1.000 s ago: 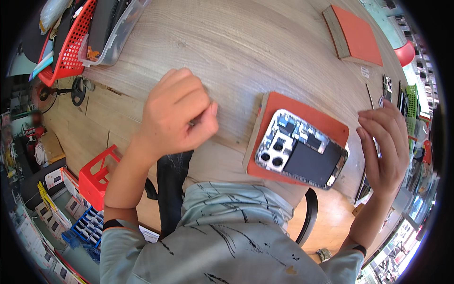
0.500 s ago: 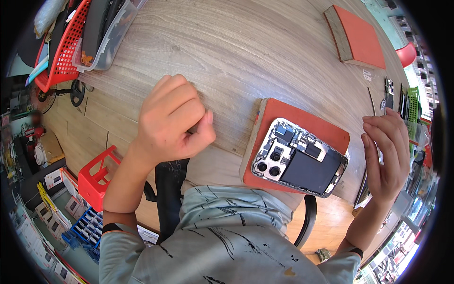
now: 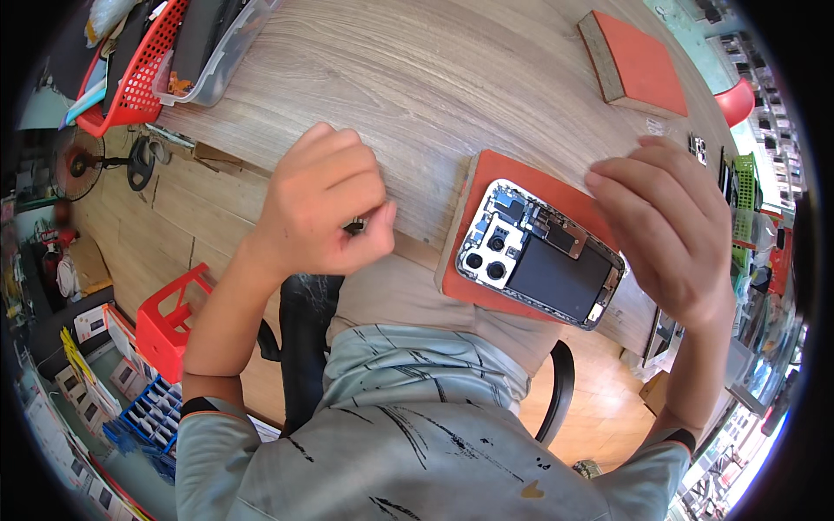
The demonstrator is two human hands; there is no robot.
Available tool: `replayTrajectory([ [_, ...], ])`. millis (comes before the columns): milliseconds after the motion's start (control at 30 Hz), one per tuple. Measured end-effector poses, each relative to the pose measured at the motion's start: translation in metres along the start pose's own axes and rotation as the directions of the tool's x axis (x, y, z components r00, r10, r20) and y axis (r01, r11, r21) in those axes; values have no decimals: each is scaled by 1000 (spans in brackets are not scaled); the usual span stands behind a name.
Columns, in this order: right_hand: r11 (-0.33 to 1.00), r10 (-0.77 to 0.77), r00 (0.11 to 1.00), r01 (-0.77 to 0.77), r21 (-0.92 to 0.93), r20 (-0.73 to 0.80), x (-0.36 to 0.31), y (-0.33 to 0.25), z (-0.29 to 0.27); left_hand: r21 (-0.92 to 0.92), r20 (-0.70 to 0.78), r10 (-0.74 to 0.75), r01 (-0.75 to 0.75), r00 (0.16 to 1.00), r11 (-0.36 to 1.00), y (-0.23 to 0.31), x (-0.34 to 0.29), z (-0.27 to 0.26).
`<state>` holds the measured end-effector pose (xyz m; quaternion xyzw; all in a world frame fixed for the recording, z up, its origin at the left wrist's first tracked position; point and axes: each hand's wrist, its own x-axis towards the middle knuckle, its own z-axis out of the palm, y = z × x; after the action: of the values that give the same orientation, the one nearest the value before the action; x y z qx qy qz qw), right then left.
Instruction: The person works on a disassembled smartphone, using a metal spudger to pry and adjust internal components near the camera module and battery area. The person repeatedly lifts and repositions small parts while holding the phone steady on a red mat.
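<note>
An opened smartphone [image 3: 556,282] lies on a red-topped block [image 3: 512,169] near the table's front edge. Its inner boards, a black battery and three camera lenses are exposed. To the left of the block, my left hand [image 3: 326,204] is held closed, fingers curled in and thumb against them. A small dark bit shows inside the curl, too small to name. Just off the phone's right end hovers my right hand [image 3: 673,221], its fingers loosely bent and holding nothing that I can see. The thumb of that hand is hidden.
A second red block [image 3: 638,65] lies at the far right of the wooden table [image 3: 417,78]. At the far left stand a red basket [image 3: 143,78] and a clear plastic bin [image 3: 217,74] with parts. A red stool [image 3: 169,326] is on the floor at left.
My right hand has moved left, closer to the phone. My left hand keeps its curled shape. The whole view has shifted a little, so the phone and block sit higher in it.
</note>
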<state>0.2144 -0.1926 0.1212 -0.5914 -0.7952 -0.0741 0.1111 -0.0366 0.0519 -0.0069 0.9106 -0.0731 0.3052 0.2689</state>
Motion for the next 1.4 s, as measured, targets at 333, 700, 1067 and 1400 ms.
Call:
replayTrajectory([
  [333,916,-348,933,318,243,92,53,11,22,-250,75,-21,40,997,967,36,-9,13],
  [700,879,-454,862,392,273,225,62,11,25,-268,56,-59,72,997,961,42,-1,27],
  [1067,846,-524,826,475,243,210,65,12,29,-293,96,-97,122,991,948,43,3,26],
  [1400,836,-540,813,489,249,218,65,15,33,-307,122,-113,146,986,941,43,2,26],
])
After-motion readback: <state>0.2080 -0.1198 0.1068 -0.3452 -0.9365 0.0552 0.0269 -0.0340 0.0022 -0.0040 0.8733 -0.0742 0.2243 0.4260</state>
